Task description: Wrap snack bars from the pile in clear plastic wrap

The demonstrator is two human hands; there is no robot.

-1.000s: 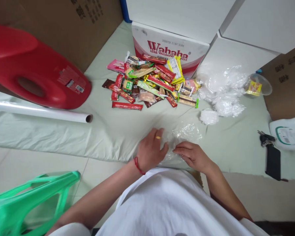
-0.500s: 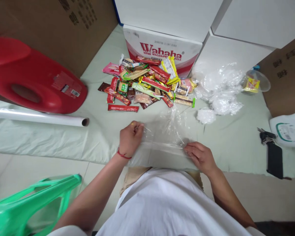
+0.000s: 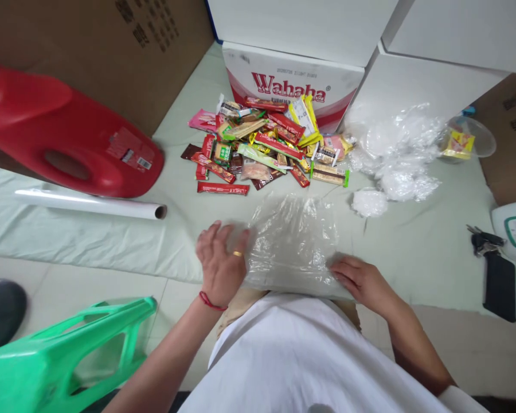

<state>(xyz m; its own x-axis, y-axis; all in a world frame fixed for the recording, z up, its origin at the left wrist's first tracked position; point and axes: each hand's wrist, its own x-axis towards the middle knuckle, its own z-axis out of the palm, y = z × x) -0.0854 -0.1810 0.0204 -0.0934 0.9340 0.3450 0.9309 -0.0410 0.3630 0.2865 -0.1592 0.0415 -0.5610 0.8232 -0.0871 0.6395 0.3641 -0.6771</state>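
Observation:
A thin clear plastic bag point(image 3: 292, 241) lies spread flat on the cloth in front of me, wrinkled and shiny. At its left edge is my left hand point(image 3: 221, 258), palm down with the fingers apart, a ring on one finger and a red cord at the wrist. My right hand point(image 3: 363, 281) has its fingers pressed together on the bag's right edge; its thumb is mostly hidden. Beyond the bag lies a pile of wrapped snacks point(image 3: 258, 146), with a red-wrapped bar point(image 3: 222, 188) at its near left side.
Crumpled clear plastic point(image 3: 395, 149) lies right of the snacks, beside a clear round container point(image 3: 477, 137). A Wahaha carton point(image 3: 292, 74) stands behind. Leftward are a red jug point(image 3: 90, 143) and a white roll point(image 3: 90, 203). Keys point(image 3: 484, 241) lie far right; a green stool point(image 3: 60, 355) stands below.
My left hand has let go of the bag and spread its fingers. The bag, bunched up before, now lies flatter and wider. The view has shifted slightly left.

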